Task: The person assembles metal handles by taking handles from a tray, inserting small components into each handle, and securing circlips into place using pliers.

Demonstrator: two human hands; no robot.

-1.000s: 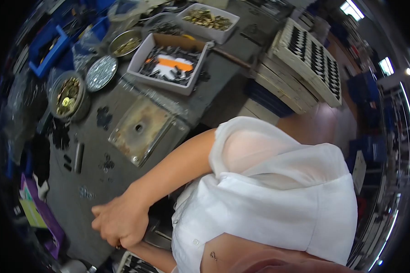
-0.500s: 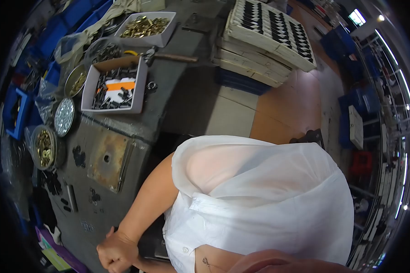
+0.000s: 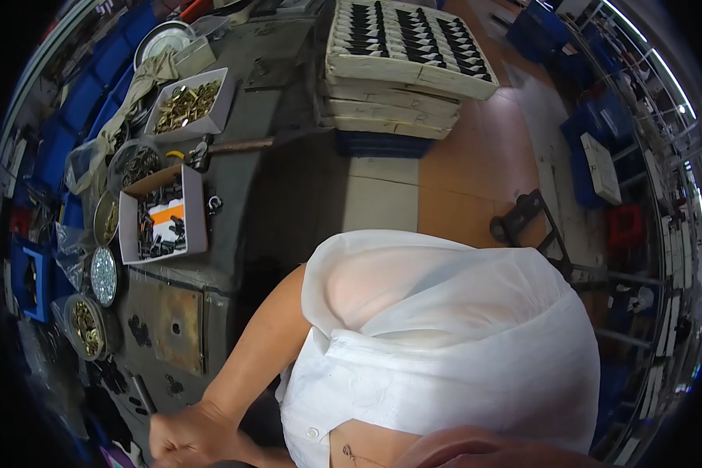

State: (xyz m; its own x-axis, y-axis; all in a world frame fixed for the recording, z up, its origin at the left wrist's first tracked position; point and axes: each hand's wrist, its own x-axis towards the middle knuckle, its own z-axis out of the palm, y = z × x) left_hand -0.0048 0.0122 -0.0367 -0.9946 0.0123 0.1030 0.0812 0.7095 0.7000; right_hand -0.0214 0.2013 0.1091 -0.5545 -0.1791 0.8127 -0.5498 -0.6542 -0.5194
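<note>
My right hand (image 3: 186,437) is at the bottom left, over the front part of the grey workbench (image 3: 234,47). Its fingers are curled closed, and what they hold, if anything, is hidden. Part of my left forearm (image 3: 267,455) shows at the bottom edge, while its hand is hidden behind my right hand. Close above my right hand lies a dark metal cylinder (image 3: 143,395). Further up are a stained metal plate (image 3: 181,327) with a hole and a tub of brass-coloured parts (image 3: 87,327).
A white box of dark parts (image 3: 192,210), a box of brass-coloured parts (image 3: 220,101) and a hammer (image 3: 242,145) lie on the bench. Beyond its edge, trays (image 3: 398,74) are stacked on a blue crate (image 3: 384,146). A black frame (image 3: 526,222) stands on the floor.
The view has swung toward the trays and floor, so bench items sit lower and further left. My right hand stays closed and now appears nearer the bottom edge.
</note>
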